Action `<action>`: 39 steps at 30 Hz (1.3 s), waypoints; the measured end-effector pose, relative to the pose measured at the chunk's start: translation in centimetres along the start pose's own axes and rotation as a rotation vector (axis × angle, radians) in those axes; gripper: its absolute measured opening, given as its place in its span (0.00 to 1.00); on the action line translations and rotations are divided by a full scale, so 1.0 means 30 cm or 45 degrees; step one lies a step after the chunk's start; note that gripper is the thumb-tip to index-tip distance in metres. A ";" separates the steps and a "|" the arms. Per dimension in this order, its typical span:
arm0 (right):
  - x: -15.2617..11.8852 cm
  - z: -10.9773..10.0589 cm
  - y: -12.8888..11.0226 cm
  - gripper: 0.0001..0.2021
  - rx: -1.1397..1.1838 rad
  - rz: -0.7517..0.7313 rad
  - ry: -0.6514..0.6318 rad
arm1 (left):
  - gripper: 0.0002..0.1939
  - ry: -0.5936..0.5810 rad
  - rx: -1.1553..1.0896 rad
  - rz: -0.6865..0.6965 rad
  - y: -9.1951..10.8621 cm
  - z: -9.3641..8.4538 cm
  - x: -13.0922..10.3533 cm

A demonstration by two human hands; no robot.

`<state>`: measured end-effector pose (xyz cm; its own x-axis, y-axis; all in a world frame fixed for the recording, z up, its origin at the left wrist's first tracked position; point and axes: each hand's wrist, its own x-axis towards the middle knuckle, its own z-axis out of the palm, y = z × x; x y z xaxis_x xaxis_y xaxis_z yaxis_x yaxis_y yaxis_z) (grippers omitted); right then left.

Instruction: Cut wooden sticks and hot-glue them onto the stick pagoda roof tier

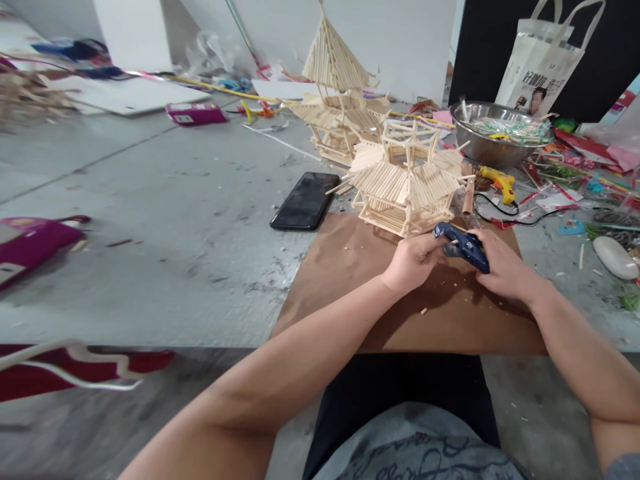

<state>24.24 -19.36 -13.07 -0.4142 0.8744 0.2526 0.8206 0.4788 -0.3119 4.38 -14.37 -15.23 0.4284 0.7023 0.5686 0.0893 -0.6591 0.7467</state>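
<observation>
Above the brown board, my right hand is closed around a dark blue hand cutter. My left hand is pinched at the head of the cutter. Between its fingers and the jaws shows the pale end of a thin wooden stick; the rest is hidden by fingers. Just behind both hands stands a small pavilion model made of wooden sticks, its top an open frame. Farther back is a taller stick pagoda with a pointed roof.
A black phone lies left of the models. To the right are a yellow glue gun with its cord, a metal bowl of wrapped items, a white mouse and loose scraps. Purple boxes lie on the left.
</observation>
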 end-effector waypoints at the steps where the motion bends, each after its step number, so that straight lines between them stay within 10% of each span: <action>1: 0.001 0.001 -0.002 0.33 0.005 0.002 0.002 | 0.08 -0.010 -0.062 -0.054 0.002 0.002 0.001; 7: 0.006 -0.001 -0.004 0.32 0.027 -0.005 -0.002 | 0.18 -0.187 -0.648 -0.512 0.019 0.007 0.004; 15: 0.004 -0.001 0.006 0.34 0.065 -0.043 -0.049 | 0.21 -0.328 -0.974 -0.691 0.023 -0.005 0.001; 26: 0.005 0.027 -0.004 0.30 -0.093 0.054 0.076 | 0.11 0.025 0.074 -0.156 0.022 0.006 -0.011; 39: 0.005 0.010 0.003 0.34 0.076 -0.035 -0.023 | 0.08 -0.173 -0.487 -0.408 0.035 -0.001 -0.011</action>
<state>24.13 -19.15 -13.32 -0.4436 0.8620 0.2452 0.7841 0.5058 -0.3596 4.31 -15.28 -14.61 0.5485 0.7947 0.2600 -0.0894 -0.2534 0.9632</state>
